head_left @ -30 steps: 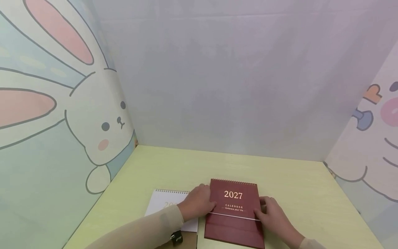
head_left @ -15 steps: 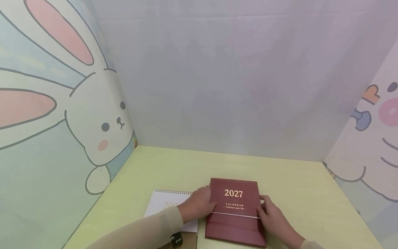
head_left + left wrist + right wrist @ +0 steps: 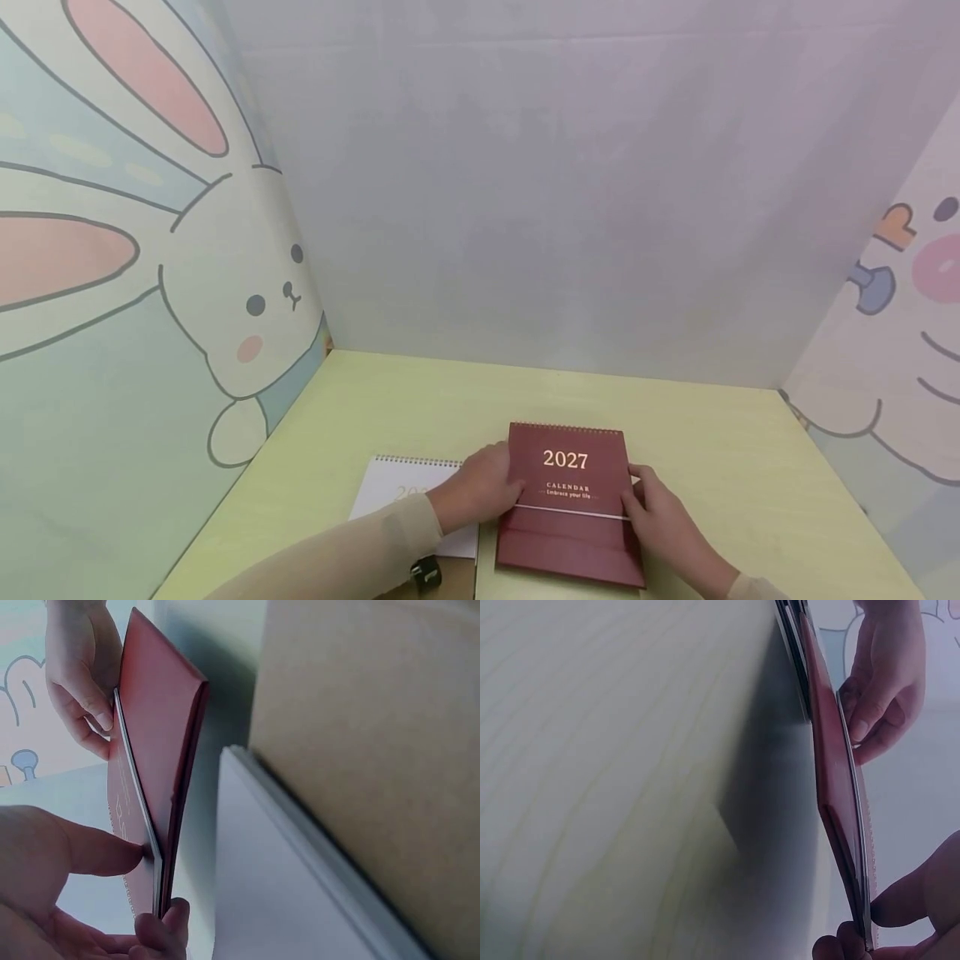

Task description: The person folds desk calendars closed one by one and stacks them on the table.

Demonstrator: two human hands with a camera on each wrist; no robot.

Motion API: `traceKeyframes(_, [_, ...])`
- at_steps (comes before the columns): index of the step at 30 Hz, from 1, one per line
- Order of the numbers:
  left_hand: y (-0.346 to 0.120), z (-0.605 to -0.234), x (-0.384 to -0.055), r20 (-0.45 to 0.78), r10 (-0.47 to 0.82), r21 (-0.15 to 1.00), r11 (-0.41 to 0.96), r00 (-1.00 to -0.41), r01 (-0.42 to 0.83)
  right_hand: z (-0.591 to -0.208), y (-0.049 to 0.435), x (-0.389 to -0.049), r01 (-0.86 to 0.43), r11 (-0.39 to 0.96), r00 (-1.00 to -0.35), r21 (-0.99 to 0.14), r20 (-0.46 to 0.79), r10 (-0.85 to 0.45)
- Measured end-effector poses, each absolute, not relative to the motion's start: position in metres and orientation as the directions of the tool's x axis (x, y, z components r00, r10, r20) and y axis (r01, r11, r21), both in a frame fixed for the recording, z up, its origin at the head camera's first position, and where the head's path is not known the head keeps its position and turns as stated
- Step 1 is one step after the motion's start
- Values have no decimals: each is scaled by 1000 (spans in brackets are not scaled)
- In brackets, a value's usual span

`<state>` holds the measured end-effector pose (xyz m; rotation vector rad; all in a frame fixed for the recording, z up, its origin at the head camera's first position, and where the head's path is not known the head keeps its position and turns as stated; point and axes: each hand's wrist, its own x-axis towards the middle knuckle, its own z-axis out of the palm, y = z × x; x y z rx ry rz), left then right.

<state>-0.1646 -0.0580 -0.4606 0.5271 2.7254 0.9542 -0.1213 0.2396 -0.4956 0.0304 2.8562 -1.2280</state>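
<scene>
A dark red desk calendar (image 3: 566,543) marked 2027, with a spiral binding along its far edge, is held between both hands. My left hand (image 3: 480,490) grips its left edge, thumb on the front cover and fingers behind, as the left wrist view shows on the calendar (image 3: 161,712). On the opposite edge my right hand (image 3: 667,521) pinches in the same way; the right wrist view shows its thumb and fingertips on either side of the calendar (image 3: 832,761). In that view the calendar stands off the table, with a shadow beneath it.
A white spiral calendar (image 3: 382,483) lies to the left, partly hidden by the left forearm, with a brown cardboard base (image 3: 457,575) at its near end. The pale yellow table (image 3: 420,392) meets a grey back wall (image 3: 525,208). Rabbit-printed panels (image 3: 225,292) flank the sides.
The red calendar has risen slightly and shifted a little away from me and to the right, with both hands still gripping it. The white calendar has not moved.
</scene>
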Motion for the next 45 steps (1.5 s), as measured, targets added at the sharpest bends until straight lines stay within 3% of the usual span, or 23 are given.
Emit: traceKeyframes(45, [-95,-440,-151,-80,318,678,712,-945,182,-464,203,-110,-29,587,-1000,-809,16,-27])
